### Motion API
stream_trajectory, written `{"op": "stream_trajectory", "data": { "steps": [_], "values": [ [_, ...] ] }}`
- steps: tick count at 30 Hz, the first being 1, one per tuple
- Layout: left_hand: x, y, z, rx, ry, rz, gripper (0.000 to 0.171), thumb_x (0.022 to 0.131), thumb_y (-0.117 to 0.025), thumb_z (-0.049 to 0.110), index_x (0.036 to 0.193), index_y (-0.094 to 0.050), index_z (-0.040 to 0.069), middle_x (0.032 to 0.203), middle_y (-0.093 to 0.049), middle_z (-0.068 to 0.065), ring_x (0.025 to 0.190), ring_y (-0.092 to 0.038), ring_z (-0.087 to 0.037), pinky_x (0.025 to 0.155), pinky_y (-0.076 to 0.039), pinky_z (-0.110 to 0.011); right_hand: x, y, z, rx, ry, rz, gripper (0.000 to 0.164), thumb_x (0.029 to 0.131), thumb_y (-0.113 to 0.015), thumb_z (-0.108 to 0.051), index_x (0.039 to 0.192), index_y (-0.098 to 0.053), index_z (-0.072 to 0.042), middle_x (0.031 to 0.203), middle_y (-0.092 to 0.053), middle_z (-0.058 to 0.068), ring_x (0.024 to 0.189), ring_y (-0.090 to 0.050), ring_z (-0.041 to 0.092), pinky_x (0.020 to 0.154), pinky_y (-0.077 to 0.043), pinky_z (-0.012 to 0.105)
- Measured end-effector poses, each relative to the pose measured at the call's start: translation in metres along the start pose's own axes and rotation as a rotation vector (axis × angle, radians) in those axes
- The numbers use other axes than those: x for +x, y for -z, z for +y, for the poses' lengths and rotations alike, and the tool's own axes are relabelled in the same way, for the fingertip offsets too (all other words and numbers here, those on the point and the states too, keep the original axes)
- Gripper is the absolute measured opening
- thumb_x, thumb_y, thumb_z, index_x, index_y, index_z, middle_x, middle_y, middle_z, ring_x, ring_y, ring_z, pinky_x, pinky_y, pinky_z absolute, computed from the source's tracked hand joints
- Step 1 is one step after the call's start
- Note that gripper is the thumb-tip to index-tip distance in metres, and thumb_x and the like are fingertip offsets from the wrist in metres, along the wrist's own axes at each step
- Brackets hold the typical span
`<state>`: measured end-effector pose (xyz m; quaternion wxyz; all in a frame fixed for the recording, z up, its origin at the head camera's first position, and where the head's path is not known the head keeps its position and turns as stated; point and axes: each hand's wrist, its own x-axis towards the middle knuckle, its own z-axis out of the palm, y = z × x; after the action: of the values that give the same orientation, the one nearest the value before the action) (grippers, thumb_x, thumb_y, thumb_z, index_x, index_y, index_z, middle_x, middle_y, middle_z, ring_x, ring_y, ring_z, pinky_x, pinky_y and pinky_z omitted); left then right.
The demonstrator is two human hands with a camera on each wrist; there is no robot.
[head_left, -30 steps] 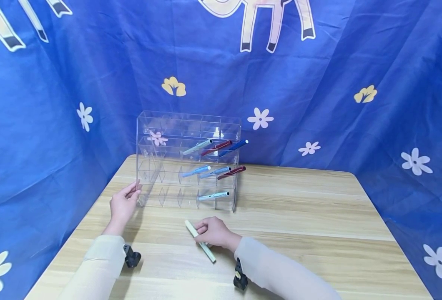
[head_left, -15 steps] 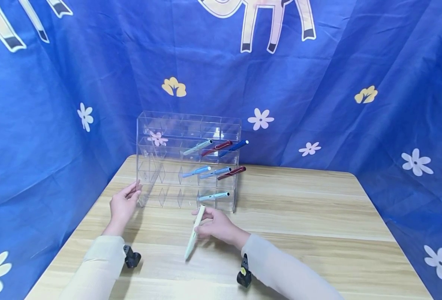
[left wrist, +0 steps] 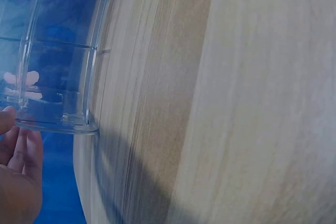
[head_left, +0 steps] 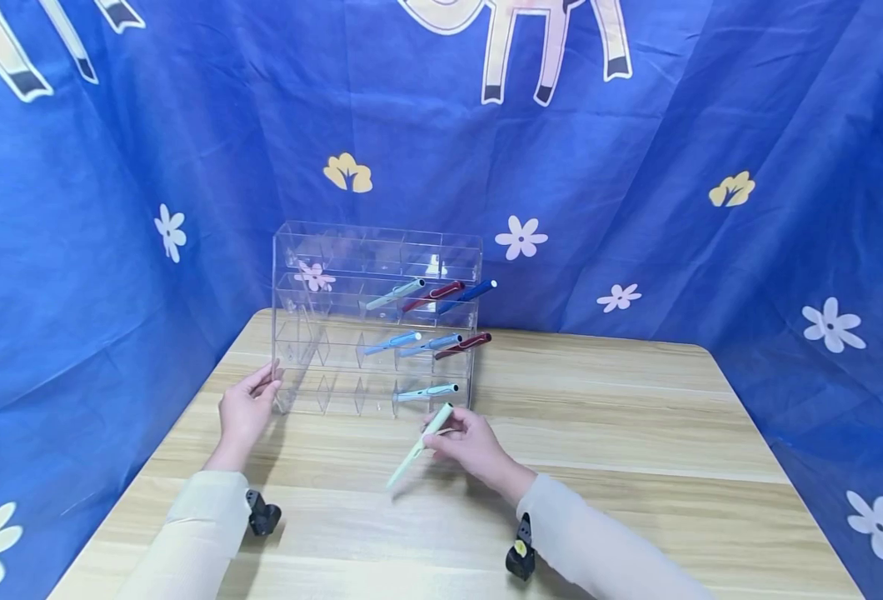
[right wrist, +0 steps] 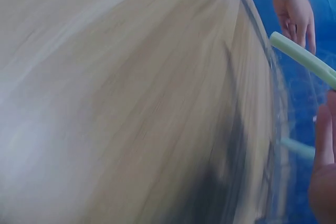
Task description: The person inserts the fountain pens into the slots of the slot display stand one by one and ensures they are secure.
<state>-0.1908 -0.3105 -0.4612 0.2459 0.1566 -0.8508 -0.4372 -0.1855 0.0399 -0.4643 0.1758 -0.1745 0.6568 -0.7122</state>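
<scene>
A clear acrylic pen rack (head_left: 299, 333) with several tiers stands toward the back of the table. My left hand (head_left: 245, 412) pinches its left side panel low down; in the left wrist view the thumb and fingers (left wrist: 32, 153) lie on either side of that panel. Between thumb and fingers of my right hand (head_left: 475, 450) is a pale green pen (head_left: 421, 446), tilted, its upper end toward the rack. The hand is just in front of the rack's lower right corner, below a light blue pen (head_left: 428, 392) in the bottom occupied tier. In the right wrist view the pale green pen (right wrist: 304, 60) crosses the right edge.
In the rack's right part lie light blue pens (head_left: 392, 342), dark red pens (head_left: 462, 346) and a dark blue pen (head_left: 467, 297), their ends sticking out. The wooden table (head_left: 599, 417) extends to the right. A blue patterned curtain (head_left: 636, 208) hangs close behind it.
My right hand has lifted the pale green pen, turned it so its upper end leans right, and moved right toward the rack's lower right. The left hand stays at the rack.
</scene>
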Motion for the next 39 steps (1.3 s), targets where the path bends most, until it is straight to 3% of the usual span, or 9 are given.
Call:
{"op": "stream_trajectory", "data": {
  "steps": [3, 8, 12, 15, 16, 24, 30, 33, 39],
  "values": [
    [0.000, 0.000, -0.001, -0.009, -0.006, 0.001, 0.033, 0.091, -0.064, 0.004, 0.124, -0.062, 0.004, 0.107, -0.067, -0.016, 0.074, -0.051, 0.018, 0.067, -0.043, 0.001, -0.004, 0.013, 0.001, -0.020, 0.037, 0.034, 0.039, 0.084, -0.070, 0.000, 0.117, -0.054, 0.013, 0.110, -0.062, 0.028, 0.087, -0.066, 0.018, 0.079, -0.056, 0.049],
    [-0.001, 0.000, -0.002, -0.009, -0.007, -0.001, 0.034, 0.091, -0.064, 0.006, 0.125, -0.061, 0.005, 0.108, -0.067, -0.015, 0.074, -0.048, 0.021, 0.066, -0.042, 0.001, -0.007, 0.033, -0.002, -0.026, 0.082, 0.144, 0.034, 0.086, -0.068, -0.001, 0.114, -0.056, 0.012, 0.107, -0.064, 0.026, 0.085, -0.066, 0.016, 0.080, -0.055, 0.052],
    [0.000, 0.001, -0.001, 0.033, 0.007, -0.007, 0.035, 0.091, -0.064, 0.007, 0.126, -0.061, 0.006, 0.110, -0.066, -0.014, 0.086, -0.064, -0.003, 0.067, -0.041, 0.001, -0.007, 0.045, -0.006, -0.018, 0.115, 0.241, 0.031, 0.085, -0.067, 0.002, 0.112, -0.055, 0.013, 0.103, -0.066, 0.022, 0.082, -0.066, 0.015, 0.076, -0.057, 0.045],
    [0.000, 0.002, 0.000, 0.063, 0.011, -0.010, 0.035, 0.091, -0.065, 0.007, 0.126, -0.060, 0.006, 0.111, -0.066, -0.015, 0.097, -0.065, -0.027, 0.068, -0.041, 0.001, -0.005, 0.051, -0.010, -0.012, 0.150, 0.314, 0.029, 0.085, -0.066, 0.004, 0.110, -0.054, 0.014, 0.099, -0.066, 0.020, 0.081, -0.066, 0.016, 0.071, -0.059, 0.033],
    [0.000, 0.002, 0.000, 0.065, 0.010, -0.009, 0.035, 0.091, -0.065, 0.007, 0.126, -0.060, 0.006, 0.111, -0.066, -0.015, 0.098, -0.065, -0.028, 0.068, -0.040, 0.001, -0.005, 0.053, -0.011, -0.013, 0.166, 0.337, 0.028, 0.085, -0.065, 0.005, 0.108, -0.053, 0.014, 0.099, -0.066, 0.020, 0.080, -0.066, 0.017, 0.068, -0.058, 0.029],
    [-0.001, 0.001, 0.000, 0.065, -0.002, 0.000, 0.034, 0.091, -0.065, 0.007, 0.125, -0.062, 0.006, 0.108, -0.067, -0.014, 0.095, -0.065, -0.023, 0.068, -0.040, 0.002, 0.001, 0.061, -0.025, -0.010, 0.233, 0.469, 0.025, 0.087, -0.064, 0.006, 0.109, -0.053, 0.014, 0.107, -0.061, 0.030, 0.080, -0.065, 0.011, 0.067, -0.058, 0.027],
    [0.000, 0.001, 0.000, 0.036, -0.003, 0.003, 0.033, 0.091, -0.065, 0.006, 0.124, -0.062, 0.005, 0.106, -0.068, -0.015, 0.085, -0.064, -0.003, 0.066, -0.042, 0.001, 0.004, 0.064, -0.033, -0.017, 0.293, 0.499, 0.026, 0.087, -0.061, 0.010, 0.110, -0.052, 0.018, 0.106, -0.060, 0.032, 0.080, -0.065, 0.017, 0.070, -0.059, 0.037],
    [0.000, 0.001, -0.001, 0.036, -0.003, 0.005, 0.034, 0.091, -0.065, 0.006, 0.124, -0.062, 0.006, 0.106, -0.067, -0.015, 0.082, -0.061, 0.003, 0.066, -0.042, 0.001, 0.007, 0.063, -0.030, -0.015, 0.320, 0.512, 0.024, 0.087, -0.062, 0.009, 0.108, -0.054, 0.016, 0.106, -0.059, 0.032, 0.079, -0.064, 0.014, 0.070, -0.059, 0.036],
    [-0.001, 0.000, -0.002, 0.044, -0.006, 0.007, 0.034, 0.091, -0.065, 0.006, 0.125, -0.062, 0.006, 0.107, -0.067, -0.014, 0.085, -0.064, -0.003, 0.065, -0.041, 0.001, 0.013, 0.057, -0.021, -0.047, 0.372, 0.508, 0.023, 0.086, -0.063, 0.010, 0.106, -0.054, 0.017, 0.106, -0.058, 0.034, 0.080, -0.064, 0.009, 0.070, -0.059, 0.039]
  ]
}}
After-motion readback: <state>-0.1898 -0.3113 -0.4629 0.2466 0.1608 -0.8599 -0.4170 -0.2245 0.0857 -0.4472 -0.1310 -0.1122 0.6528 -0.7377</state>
